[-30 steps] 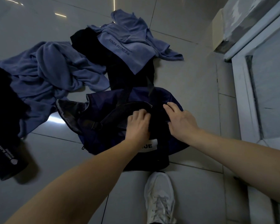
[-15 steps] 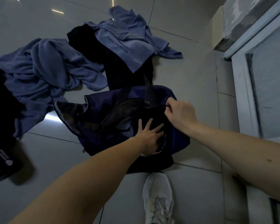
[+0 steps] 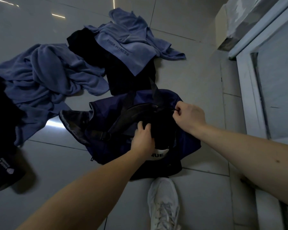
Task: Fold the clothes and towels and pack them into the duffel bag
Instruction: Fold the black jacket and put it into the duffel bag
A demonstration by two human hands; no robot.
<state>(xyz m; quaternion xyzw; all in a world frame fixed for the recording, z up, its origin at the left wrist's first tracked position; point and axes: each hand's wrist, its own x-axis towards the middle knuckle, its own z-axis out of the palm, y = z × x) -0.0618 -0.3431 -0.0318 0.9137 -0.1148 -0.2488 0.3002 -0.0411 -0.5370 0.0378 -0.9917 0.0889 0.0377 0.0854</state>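
**Position.** The duffel bag [image 3: 106, 113], navy, lay on the tiled floor [image 3: 198, 72] directly ahead of the person's white shoe [image 3: 163, 205].

**Orientation.** Its long axis ran left to right across the view. The left end sat slightly farther from the person than the right end. The opening faced upward. A white label [image 3: 159, 154] on the bag's near side showed the letters "NUE". A black strap [image 3: 133, 112] lay across the bag's top.

**Left hand** [image 3: 143, 140]. It was at the near edge of the bag's opening, with its fingers curled into black fabric [image 3: 163, 128] inside the bag. Whether this fabric was a garment or the bag's lining could not be determined.

**Right hand** [image 3: 188, 117]. It was at the bag's right end, clenched, with thumb and forefinger pinching a small dark tab [image 3: 175, 110] at the rim of the opening.

**Surroundings.**
- Beyond the bag, meeting its far side, a black garment [image 3: 123, 80] lay unfolded.
- A printed blue towel [image 3: 123, 47], marked "YOGA FITNESS", lay over the far part of that garment.
- Left of the bag and beyond it, a crumpled blue towel [image 3: 48, 77] lay in a heap, its near edge close to the bag's left end.
- Farther left of the bag, a second black garment [image 3: 2, 130] with a white logo lay at the edge of the view.
- Right of the bag, well apart from it, stood a white door frame [image 3: 246, 80].
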